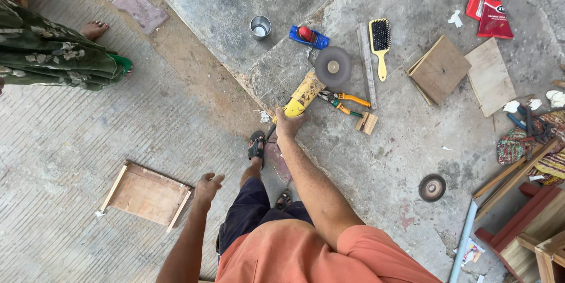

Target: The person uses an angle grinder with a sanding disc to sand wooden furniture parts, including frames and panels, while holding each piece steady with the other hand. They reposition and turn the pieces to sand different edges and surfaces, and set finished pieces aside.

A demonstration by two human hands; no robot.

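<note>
Concrete floor [194, 0], tools scattered. My right hand [288, 124] has its fingers wrapped around the yellow angle grinder [312, 83]. My left hand [208, 189] hangs loosely open, empty, near a wooden tray [147, 194].

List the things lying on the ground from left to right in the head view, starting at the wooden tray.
wooden tray → steel cup → yellow angle grinder → yellow hairbrush → square wooden boards → red packet

The angle grinder [306, 94] was yellow with a grey disc. Beside it lay orange-handled pliers [344, 100], a yellow hairbrush [380, 44] with black bristles, a blue and red toy car [308, 36] and a red packet [488, 6]. The person's shirt [306, 256] was orange, the shorts [250, 212] dark navy.
</note>
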